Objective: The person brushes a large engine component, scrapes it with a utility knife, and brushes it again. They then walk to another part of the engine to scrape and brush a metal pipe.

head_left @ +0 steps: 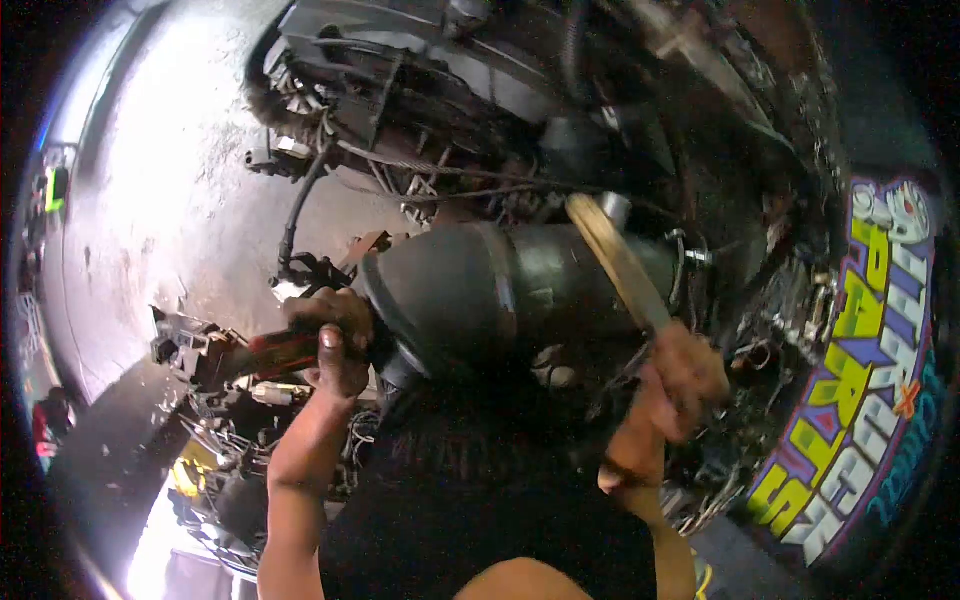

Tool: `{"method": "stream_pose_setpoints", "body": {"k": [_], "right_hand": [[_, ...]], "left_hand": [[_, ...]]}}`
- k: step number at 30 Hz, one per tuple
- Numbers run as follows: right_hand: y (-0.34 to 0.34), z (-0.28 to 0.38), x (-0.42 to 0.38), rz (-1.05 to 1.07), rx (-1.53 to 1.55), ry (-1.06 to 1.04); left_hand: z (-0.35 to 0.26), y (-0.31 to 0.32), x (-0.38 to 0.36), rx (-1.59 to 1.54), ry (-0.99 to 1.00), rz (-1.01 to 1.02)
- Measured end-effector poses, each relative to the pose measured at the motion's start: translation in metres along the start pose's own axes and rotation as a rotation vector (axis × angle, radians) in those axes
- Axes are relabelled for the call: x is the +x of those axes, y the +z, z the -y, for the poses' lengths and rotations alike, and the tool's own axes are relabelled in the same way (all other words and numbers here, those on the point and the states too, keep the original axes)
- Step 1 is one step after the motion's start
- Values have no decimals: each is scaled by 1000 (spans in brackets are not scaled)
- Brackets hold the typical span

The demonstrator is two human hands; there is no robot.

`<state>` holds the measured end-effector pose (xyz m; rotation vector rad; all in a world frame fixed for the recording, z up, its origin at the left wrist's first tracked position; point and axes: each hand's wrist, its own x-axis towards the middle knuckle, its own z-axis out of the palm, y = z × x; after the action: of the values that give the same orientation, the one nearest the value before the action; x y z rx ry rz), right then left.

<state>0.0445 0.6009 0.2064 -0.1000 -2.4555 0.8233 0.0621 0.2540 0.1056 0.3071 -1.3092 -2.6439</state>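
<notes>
A large dark metal cylinder (560, 280) with a seam band lies across the middle of the head view. At its left end, my left hand (340, 335) is closed around a red-and-black handled tool (275, 352), thumb on top, knuckles close to the cylinder's flared rim (385, 300). My right hand (685, 380) is wrapped round the lower end of a wooden handle (615, 255), slanting up and left across the cylinder's right part. Motion blurs this hand a little. The fingers of both hands look dark with grime.
Cables, hoses and greasy vehicle parts (430, 150) crowd the area beyond the cylinder. More loose parts and connectors (240, 380) lie at left, with a pale floor (170, 180) behind. A colourful lettered banner (860, 370) stands at right.
</notes>
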Motion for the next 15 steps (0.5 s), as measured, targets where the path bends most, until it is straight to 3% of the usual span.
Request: {"method": "stream_pose_setpoints", "body": {"k": [1,2,4,5,6,8,11,13,14,15], "right_hand": [[-18,26,4,52,-192,236],[-7,16,6,-14,236,170],[17,-4,12,-54,1235,2],[38,12,22,8,1048,-73],[30,7,15,21,665,6],[15,-3,3,132,-193,113],[2,-26,-5,33,697,22],[-6,-29,-19,-59,1256,24],[1,-41,-21,-113,821,21],[17,-39,-6,-155,597,20]], "left_hand": [[-5,6,5,45,69,17],[-9,13,9,88,137,30],[-1,6,2,16,16,4],[1,9,-2,-11,-22,-50],[4,11,-5,-39,-58,-104],[-5,19,12,36,201,99],[-16,25,12,29,208,64],[-9,18,8,-32,225,173],[-5,15,7,-63,231,229],[-2,10,4,-64,169,129]]}}
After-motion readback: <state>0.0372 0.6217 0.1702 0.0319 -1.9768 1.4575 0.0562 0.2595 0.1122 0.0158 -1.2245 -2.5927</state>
